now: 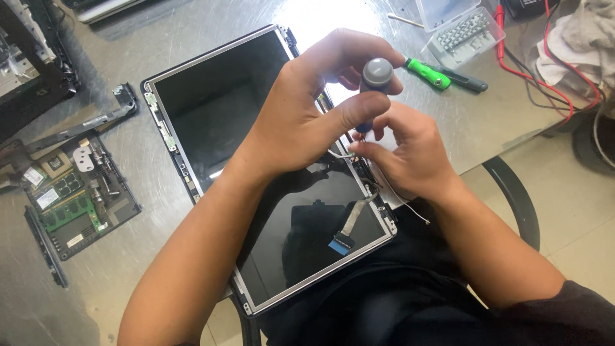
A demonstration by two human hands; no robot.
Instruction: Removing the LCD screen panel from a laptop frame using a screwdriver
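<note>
A bare laptop screen panel (pixel 218 109) in a metal frame lies tilted on the metal table and overhangs its front edge. My left hand (pixel 307 115) is closed around a screwdriver with a grey cap (pixel 377 72) and a blue shaft, held upright over the panel's right edge. My right hand (pixel 410 150) sits just below it, fingers pinched at the screwdriver's tip and thin wires by the frame. A flat ribbon cable with a blue end (pixel 341 243) lies on the panel's lower part.
A laptop base with an exposed circuit board (pixel 73 198) lies at the left. A green-handled screwdriver (pixel 435 74), a clear bit case (pixel 461 29), red and black test leads (pixel 544 83) and a cloth (pixel 576 38) are at the upper right. A chair armrest (pixel 512 192) is below.
</note>
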